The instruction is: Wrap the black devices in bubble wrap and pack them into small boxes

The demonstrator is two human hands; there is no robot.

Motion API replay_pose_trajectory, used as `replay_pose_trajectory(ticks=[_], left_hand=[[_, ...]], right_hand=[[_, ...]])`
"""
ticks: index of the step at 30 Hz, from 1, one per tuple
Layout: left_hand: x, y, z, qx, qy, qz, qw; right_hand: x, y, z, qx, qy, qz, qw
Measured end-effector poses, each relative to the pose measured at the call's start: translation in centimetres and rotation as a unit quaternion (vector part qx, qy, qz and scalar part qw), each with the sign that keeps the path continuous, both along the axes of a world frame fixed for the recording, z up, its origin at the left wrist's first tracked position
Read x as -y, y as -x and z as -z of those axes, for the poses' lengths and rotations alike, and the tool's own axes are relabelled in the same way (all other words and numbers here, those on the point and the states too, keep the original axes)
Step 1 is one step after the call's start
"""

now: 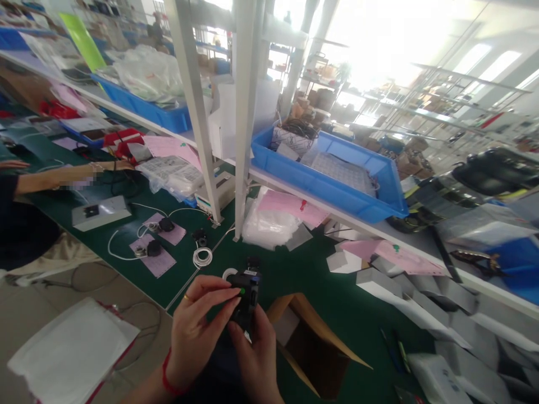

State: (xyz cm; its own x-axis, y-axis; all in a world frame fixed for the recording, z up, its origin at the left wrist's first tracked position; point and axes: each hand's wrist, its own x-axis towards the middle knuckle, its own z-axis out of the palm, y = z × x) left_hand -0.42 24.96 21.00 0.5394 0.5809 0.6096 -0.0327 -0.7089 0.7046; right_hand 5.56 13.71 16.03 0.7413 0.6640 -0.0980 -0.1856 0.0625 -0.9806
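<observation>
Both hands are close together over the near part of the green bench. My right hand [256, 350] grips a small black box-shaped device [248, 306] from below, its thumb along the near side. My left hand [202, 317], with a ring and a red wristband, has thumb and forefinger pinched at a round green sticker [242, 291] on the device's face. Whether the sticker is fully stuck down cannot be seen. Just behind the device, a coil of white cable [229, 273] shows in part. Farther back lies a similar black unit [201, 238] with coiled white cable [202, 257].
An open brown cardboard box [311, 342] stands right of my hands. White cartons [404, 297] crowd the right side. A blue tray [328, 179] rests on the shelf above, beside white posts [244, 123]. At left, a co-worker's arm [54, 178] reaches over the bench.
</observation>
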Motion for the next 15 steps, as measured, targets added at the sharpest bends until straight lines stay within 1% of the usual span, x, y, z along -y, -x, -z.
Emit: replay_pose_trajectory(ticks=[2,4,6,8,11,15], left_hand=[[0.01,-0.04,0.01,-0.001,0.010,-0.001,1.000],[0.02,-0.05,0.03,0.001,0.025,0.001,1.000],[0.03,-0.05,0.12,0.002,0.036,0.003,0.999],[0.07,-0.07,0.28,0.003,0.033,0.001,0.999],[0.15,-0.10,0.47,0.009,0.014,-0.010,1.000],[0.26,-0.07,0.39,0.017,0.001,-0.025,1.000]], right_hand=[[-0.10,-0.02,-0.22,0.036,0.007,0.018,0.999],[-0.23,-0.11,-0.50,0.084,0.022,0.051,0.995],[-0.34,-0.28,-0.70,0.132,0.037,0.085,0.987],[-0.37,-0.47,-0.75,0.176,0.052,0.103,0.978],[-0.33,-0.68,-0.65,0.221,0.066,0.110,0.967],[-0.31,-0.67,-0.53,0.240,0.054,0.098,0.964]])
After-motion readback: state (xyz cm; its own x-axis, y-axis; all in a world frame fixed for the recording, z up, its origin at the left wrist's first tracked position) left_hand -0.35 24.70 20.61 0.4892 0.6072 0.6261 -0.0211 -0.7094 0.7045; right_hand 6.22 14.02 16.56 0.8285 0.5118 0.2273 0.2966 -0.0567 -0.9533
